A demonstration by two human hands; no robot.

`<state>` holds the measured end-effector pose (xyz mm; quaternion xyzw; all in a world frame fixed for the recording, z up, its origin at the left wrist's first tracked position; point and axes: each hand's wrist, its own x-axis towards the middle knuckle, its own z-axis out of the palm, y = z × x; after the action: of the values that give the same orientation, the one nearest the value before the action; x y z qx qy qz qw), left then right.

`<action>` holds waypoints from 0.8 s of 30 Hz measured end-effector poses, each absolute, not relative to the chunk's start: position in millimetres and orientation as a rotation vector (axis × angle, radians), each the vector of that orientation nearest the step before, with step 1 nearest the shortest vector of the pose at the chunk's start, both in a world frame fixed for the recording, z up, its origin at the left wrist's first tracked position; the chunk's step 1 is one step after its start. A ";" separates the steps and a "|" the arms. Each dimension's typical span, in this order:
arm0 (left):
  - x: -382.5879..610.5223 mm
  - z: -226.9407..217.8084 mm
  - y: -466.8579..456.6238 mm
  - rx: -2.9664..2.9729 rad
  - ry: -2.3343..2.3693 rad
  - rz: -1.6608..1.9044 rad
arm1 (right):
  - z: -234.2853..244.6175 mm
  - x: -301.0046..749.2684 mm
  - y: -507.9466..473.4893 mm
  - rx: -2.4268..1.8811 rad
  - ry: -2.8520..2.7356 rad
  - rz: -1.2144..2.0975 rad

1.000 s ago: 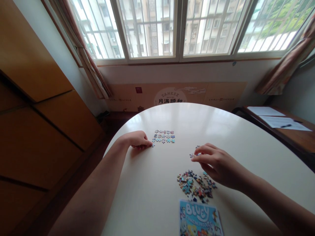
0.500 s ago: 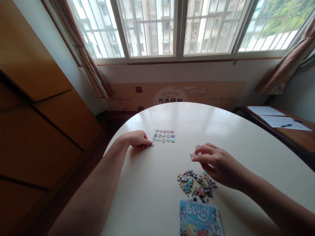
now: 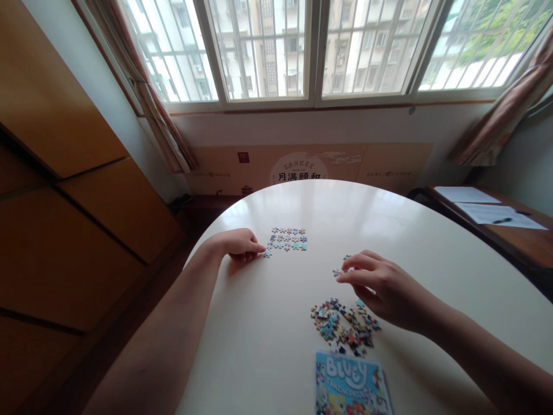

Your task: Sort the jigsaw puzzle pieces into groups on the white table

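Observation:
My left hand (image 3: 244, 245) is closed, with its fingertips at the edge of a small light-blue puzzle piece (image 3: 268, 253). That piece lies at the lower left corner of a block of puzzle pieces (image 3: 288, 238) laid out in short rows on the white table. My right hand (image 3: 375, 280) hovers over the table with thumb and forefinger apart, holding nothing that I can see. Loose puzzle pieces (image 3: 337, 272) lie at its fingertips, partly covered by the fingers. Below this hand is a heap of mixed puzzle pieces (image 3: 345, 325).
A blue "Bluey" picture card or box (image 3: 352, 383) lies at the near side of the round white table (image 3: 254, 323). Papers (image 3: 492, 213) and a dark pen sit on a brown side table at right. Wooden cabinets (image 3: 64, 230) stand at left, windows beyond.
My left hand has drawn back slightly to the left, so more of the light-blue piece at its fingertips shows. My right hand has hardly moved.

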<state>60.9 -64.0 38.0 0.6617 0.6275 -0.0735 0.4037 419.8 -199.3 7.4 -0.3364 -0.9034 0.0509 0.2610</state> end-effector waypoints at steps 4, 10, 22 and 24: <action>62.3 41.7 -65.5 1.716 1.589 -0.225 | 8.3 420.6 -198.7 -0.916 -2.440 0.132; 101.8 53.2 -84.5 2.332 1.574 0.358 | 12.6 419.5 -199.7 -0.942 -2.427 0.114; 166.9 54.0 -139.9 2.514 0.861 -0.193 | 13.6 411.8 -203.2 -0.921 -2.610 0.300; 169.7 52.0 -140.2 2.526 0.885 -0.220 | 12.5 411.7 -201.9 -0.947 -2.611 0.283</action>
<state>169.7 -140.2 52.0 0.9163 0.3210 -0.0797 0.2259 411.7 -201.9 12.5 -0.3341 -0.9210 0.0999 0.1737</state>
